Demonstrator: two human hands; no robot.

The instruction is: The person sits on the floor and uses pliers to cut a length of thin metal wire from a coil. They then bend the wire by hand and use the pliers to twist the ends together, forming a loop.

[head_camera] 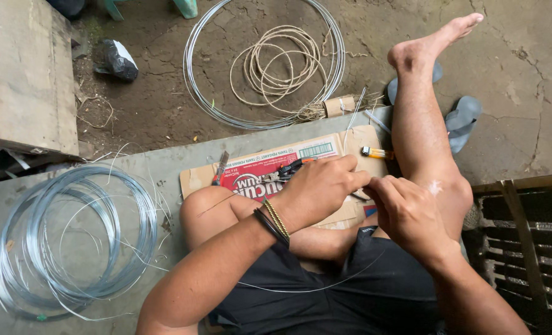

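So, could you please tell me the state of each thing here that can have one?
Left hand: closed, pinching thin wire.
Right hand: closed, fingertips meeting the left hand.
Steel wire coil: coiled, flat on the slab.
Twine coil: looped, on the ground.
Cardboard box: flattened.
Sandals: off the feet.

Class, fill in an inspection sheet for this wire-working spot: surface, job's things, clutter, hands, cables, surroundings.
Surface: flattened printed cardboard sheet on grey mat.
Job's things: thin silver wire strand across the lap; black-handled pliers by the left hand.
Clutter: orange lighter, black plastic bag.
Hands: left hand and right hand pinch together; held thing hidden.
Cables: grey wire coil; tan twine coil.
Surroundings: cracked dirt floor, grey sandals.
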